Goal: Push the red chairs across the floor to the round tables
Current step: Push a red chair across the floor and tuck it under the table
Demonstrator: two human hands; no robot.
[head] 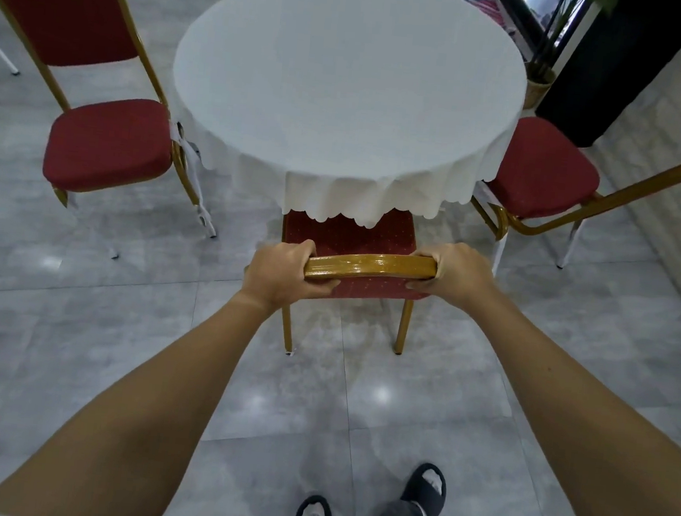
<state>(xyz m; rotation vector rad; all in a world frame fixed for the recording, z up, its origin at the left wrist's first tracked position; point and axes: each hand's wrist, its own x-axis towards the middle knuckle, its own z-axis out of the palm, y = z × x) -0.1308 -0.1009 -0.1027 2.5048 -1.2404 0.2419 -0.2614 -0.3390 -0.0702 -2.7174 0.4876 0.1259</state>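
A red chair (349, 235) with a gold frame stands right in front of me. Its seat is tucked under the hanging white cloth of the round table (348, 75). My left hand (287, 271) grips the left end of the chair's gold top rail. My right hand (450, 270) grips the right end. Both arms are stretched forward. The front of the seat and the front legs are hidden by the cloth.
Another red chair (108, 144) stands at the table's left side and a third red chair (543, 169) at its right. A potted plant (543, 81) and a dark pillar (623, 64) stand at the back right. Grey tiled floor (114, 340) lies around me.
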